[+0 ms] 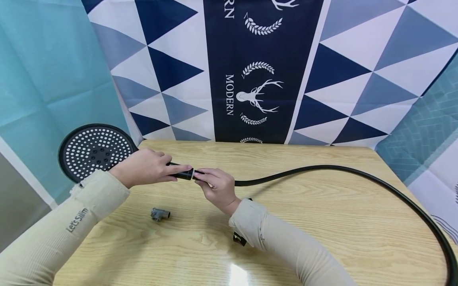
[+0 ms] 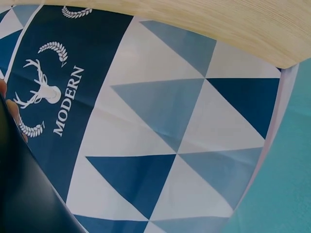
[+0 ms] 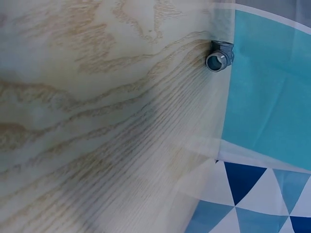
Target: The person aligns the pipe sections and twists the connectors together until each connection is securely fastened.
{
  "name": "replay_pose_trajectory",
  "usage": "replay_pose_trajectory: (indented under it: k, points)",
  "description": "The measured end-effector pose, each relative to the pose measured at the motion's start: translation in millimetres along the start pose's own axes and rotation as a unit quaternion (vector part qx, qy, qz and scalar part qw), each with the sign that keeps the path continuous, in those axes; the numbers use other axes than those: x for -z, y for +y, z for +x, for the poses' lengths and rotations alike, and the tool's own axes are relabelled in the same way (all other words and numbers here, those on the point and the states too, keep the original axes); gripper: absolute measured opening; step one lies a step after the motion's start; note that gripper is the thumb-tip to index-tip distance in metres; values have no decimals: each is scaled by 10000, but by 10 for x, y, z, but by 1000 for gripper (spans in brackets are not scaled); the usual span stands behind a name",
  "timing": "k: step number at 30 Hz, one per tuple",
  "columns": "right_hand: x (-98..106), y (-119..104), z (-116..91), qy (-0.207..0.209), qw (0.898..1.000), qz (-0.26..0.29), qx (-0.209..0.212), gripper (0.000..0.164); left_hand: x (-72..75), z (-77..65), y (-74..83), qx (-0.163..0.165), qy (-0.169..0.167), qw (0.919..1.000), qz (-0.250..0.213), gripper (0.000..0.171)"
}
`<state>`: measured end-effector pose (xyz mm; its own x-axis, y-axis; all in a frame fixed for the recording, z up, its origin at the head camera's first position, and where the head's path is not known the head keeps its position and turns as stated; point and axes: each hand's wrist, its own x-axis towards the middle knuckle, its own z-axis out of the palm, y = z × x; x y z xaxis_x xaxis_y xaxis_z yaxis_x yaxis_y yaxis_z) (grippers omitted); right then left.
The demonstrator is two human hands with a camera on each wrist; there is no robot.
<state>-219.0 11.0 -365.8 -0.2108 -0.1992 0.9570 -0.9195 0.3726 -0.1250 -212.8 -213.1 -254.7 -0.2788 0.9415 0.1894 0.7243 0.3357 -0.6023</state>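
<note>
The round black shower head (image 1: 96,151) is held above the wood-grain table (image 1: 340,222), its perforated face visible at the left end of the handle (image 1: 183,174), which serves as reference for all positions here. The left hand (image 1: 146,167) grasps the handle, index finger laid along it towards its right end. The right hand (image 1: 218,188) pinches the black hose (image 1: 304,170) just beside that right end, where a pale ring (image 1: 193,174) shows at the joint. The remaining hose runs in a long curve to the right of the handle. A grey tee-shaped fitting (image 1: 159,214) lies on the table, on the near side of the handle, untouched. The step in hand is judged to be work on the joint; whether it is being made or undone cannot be determined. Sound practice calls for hose end and handle in one straight line, the left grasp resisting rotation and the right fingers turning only the connector, if it is threaded. Principal risks: a tilted entry crossing any thread, the wide head's weight levering the joint askew, and twist building in the hose.
</note>
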Motion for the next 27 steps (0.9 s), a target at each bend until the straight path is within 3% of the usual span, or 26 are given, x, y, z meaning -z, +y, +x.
replay_pose_trajectory:
  k: [10,27]
  points:
    - [28,7,15,-11,10000,-12,-59,27,23,43,1,-10,-67,10000,54,44]
    - [57,3,8,-128,9998,-16,-135,27,32,56,30,33,147,9999,62,43]
